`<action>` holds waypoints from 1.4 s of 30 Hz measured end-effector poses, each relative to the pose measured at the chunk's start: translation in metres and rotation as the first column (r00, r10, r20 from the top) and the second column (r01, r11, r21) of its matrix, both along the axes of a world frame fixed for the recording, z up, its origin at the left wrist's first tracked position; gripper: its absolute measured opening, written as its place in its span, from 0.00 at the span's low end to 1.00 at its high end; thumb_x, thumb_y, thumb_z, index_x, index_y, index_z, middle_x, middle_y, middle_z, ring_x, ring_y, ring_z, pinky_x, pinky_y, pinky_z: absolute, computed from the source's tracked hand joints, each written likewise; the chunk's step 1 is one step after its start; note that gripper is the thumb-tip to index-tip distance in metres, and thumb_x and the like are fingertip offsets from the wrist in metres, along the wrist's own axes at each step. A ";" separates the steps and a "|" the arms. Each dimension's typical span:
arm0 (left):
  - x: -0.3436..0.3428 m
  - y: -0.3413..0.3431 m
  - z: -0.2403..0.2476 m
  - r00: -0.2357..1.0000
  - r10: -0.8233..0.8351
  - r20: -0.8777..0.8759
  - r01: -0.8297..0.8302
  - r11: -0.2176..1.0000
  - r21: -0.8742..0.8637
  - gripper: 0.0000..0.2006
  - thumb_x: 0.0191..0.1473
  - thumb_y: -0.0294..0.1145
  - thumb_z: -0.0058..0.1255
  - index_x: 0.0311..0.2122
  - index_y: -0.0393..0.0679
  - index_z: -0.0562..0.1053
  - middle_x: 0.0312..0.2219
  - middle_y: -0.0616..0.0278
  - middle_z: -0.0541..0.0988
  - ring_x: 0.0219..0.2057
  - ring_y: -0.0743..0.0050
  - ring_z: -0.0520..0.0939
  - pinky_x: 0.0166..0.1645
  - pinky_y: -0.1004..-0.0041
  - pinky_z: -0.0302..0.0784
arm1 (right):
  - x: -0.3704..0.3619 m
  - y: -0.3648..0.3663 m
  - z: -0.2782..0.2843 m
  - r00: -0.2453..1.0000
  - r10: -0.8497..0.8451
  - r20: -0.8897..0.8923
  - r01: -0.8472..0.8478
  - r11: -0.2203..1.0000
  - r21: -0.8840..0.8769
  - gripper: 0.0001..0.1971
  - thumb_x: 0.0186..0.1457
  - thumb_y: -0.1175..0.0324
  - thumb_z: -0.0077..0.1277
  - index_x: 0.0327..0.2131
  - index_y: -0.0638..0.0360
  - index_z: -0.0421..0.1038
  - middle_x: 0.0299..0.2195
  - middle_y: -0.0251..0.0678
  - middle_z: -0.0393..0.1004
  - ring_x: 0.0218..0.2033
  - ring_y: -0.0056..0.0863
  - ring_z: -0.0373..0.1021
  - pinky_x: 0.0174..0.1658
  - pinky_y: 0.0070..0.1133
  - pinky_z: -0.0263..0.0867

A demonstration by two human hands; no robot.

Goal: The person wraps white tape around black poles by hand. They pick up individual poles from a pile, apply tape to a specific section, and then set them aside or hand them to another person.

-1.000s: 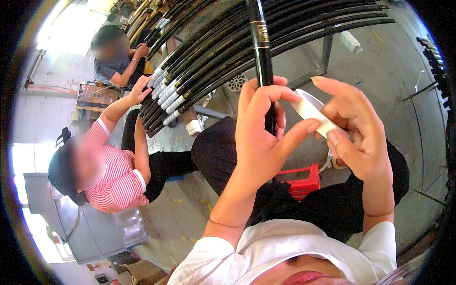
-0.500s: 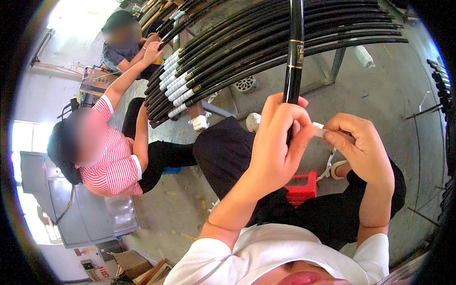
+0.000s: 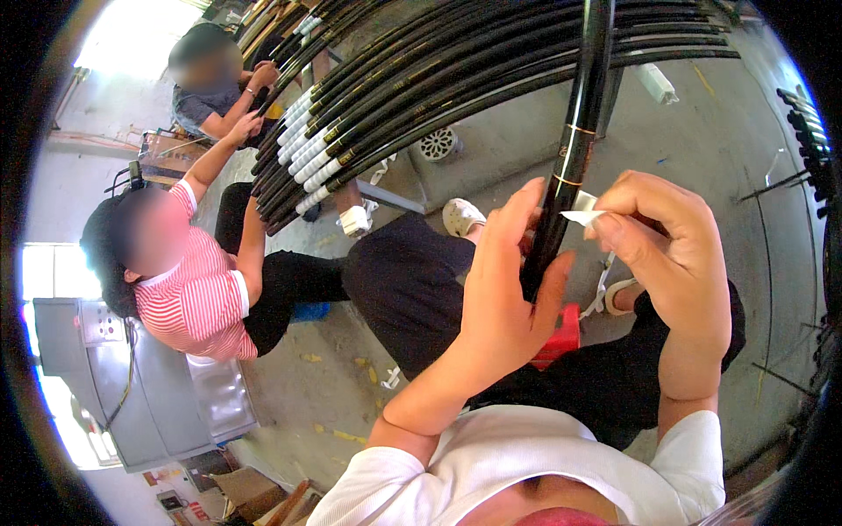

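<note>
A glossy black fishing rod (image 3: 579, 123) with gold rings slants upward in front of me, its lower part lying in my left hand (image 3: 509, 272). The thumb is on one side of the rod and the fingers are on the other, partly hidden behind it. My right hand (image 3: 671, 245) pinches a white strip (image 3: 582, 213) between thumb and fingertips. That strip touches or nearly touches the rod just below the lower gold ring. Beyond my hands, several more black rods (image 3: 421, 96) with whitish wrapped bands lie side by side on a metal stand (image 3: 390, 198).
To the left sits a person in a striped shirt (image 3: 197, 294), one arm stretched toward the rods. Another person (image 3: 206, 96) is farther back. A red plastic stool (image 3: 561, 337) stands below my hands. More rods (image 3: 811, 153) stand at the right edge. Grey metal cabinet (image 3: 145, 394) at left.
The rod has tilted to the right at its top. My left fingers have loosened and straightened along it. My right hand has brought the white strip up against or close to the rod.
</note>
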State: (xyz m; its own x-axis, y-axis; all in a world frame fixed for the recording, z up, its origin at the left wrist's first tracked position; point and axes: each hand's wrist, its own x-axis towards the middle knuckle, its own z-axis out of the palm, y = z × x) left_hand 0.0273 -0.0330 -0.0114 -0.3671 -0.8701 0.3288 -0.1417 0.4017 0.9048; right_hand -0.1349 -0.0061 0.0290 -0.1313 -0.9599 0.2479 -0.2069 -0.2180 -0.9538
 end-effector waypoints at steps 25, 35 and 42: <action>0.003 0.017 0.013 0.996 -0.059 0.069 0.078 0.943 -0.325 0.29 0.43 0.13 0.52 0.53 0.37 0.63 0.39 0.47 0.73 0.36 0.54 0.77 0.39 0.70 0.74 | 0.004 0.014 0.013 0.999 0.009 0.038 -0.014 0.990 0.143 0.10 0.47 0.69 0.48 0.18 0.64 0.65 0.17 0.30 0.65 0.17 0.12 0.60 0.16 0.11 0.54; 0.003 0.020 0.010 0.996 -0.081 0.039 0.089 0.948 -0.305 0.29 0.43 0.13 0.52 0.54 0.35 0.62 0.43 0.47 0.72 0.38 0.55 0.76 0.41 0.71 0.73 | 0.005 0.017 0.011 0.996 -0.014 0.090 -0.002 0.984 0.179 0.12 0.48 0.67 0.48 0.18 0.63 0.65 0.17 0.30 0.64 0.15 0.11 0.59 0.15 0.10 0.53; 0.009 0.022 0.011 0.969 -0.166 0.182 0.213 0.936 -0.281 0.29 0.48 0.14 0.47 0.56 0.32 0.53 0.54 0.44 0.61 0.54 0.59 0.67 0.55 0.68 0.65 | 0.005 0.018 0.009 0.994 -0.026 0.106 0.011 0.990 0.144 0.11 0.48 0.68 0.48 0.17 0.63 0.64 0.17 0.29 0.64 0.15 0.11 0.58 0.16 0.11 0.52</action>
State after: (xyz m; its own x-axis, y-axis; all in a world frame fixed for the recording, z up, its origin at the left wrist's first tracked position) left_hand 0.0367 -0.0109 -0.0002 -0.5820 -0.6510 0.4873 -0.1634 0.6806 0.7142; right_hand -0.1301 0.0119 0.0378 -0.1677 -0.9816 0.0918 -0.1043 -0.0749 -0.9917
